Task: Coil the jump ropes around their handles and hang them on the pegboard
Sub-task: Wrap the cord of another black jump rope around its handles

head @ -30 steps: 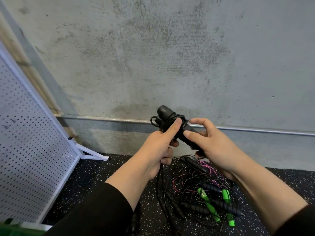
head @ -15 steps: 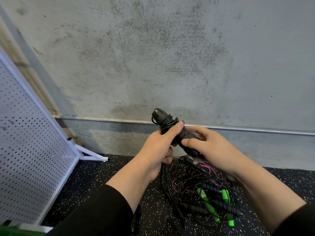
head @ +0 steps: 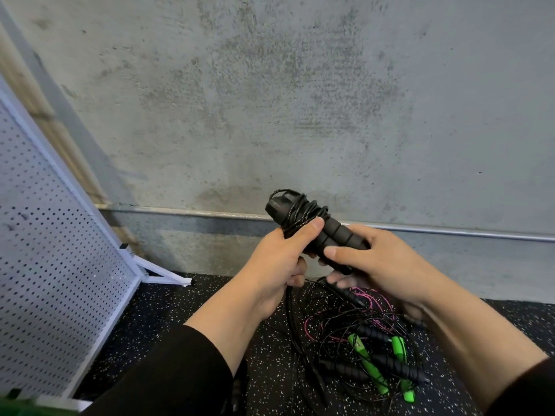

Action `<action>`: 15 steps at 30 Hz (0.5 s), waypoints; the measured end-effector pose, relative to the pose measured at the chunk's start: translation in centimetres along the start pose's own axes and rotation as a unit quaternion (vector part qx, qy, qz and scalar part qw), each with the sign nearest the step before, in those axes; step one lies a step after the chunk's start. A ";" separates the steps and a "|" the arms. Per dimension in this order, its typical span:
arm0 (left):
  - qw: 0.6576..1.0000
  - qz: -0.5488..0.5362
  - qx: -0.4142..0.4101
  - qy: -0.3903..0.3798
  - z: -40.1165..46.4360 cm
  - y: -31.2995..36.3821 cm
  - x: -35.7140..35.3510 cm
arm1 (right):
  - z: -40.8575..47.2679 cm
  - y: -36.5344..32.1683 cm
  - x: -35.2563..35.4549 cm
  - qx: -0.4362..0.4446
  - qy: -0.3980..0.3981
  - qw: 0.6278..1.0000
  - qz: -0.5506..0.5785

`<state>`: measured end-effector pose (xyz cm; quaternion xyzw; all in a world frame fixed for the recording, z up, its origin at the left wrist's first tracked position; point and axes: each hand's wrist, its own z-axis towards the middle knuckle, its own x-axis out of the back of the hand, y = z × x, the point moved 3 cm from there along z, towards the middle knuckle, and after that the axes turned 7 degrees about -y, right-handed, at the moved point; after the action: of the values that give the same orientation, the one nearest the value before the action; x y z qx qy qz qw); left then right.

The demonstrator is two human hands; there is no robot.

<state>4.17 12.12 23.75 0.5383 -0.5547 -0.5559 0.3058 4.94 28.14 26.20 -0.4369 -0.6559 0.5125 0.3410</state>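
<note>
Handles (head: pixel 318 228) at centre, paired, tilted w/ caps toward 11 o'clock. Left hand (head: pixel 279 259) wraps cord (head: pixel 300 217), thumb pinning turns vs. slip. Right hand (head: pixel 375 262) grips lower end, steadying for winding. Pile (head: pixel 360 340) on floor at 5; pegboard (head: pixel 60 250) at 9.

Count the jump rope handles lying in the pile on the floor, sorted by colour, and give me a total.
Green handles: 2
Black handles: 4 that show clearly; the tangle of cords may hide more
Total: 6
</note>
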 end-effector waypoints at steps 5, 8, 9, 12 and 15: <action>0.999 0.013 0.031 0.015 -0.2 0.2 0.1 | 0.2 -0.9 0.8 0.068 0.094 0.979 -0.166; 0.999 0.004 0.025 0.024 -0.1 0.3 0.3 | 0.3 -0.5 0.8 0.075 0.088 0.979 -0.171; 1.000 0.004 0.019 0.021 -0.2 0.3 0.3 | 0.2 -0.3 0.7 0.060 0.069 0.989 -0.113; 1.000 0.016 0.001 -0.005 -0.5 0.5 0.0 | -0.1 0.2 0.2 -0.013 -0.019 0.995 0.098; 1.000 0.027 -0.003 -0.014 -0.6 0.4 -0.1 | -0.2 0.5 0.2 -0.058 -0.056 0.986 0.146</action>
<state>4.65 11.99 24.31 0.5142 -0.5720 -0.5564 0.3144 5.19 28.42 25.80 -0.5175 -0.6319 0.5412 0.1998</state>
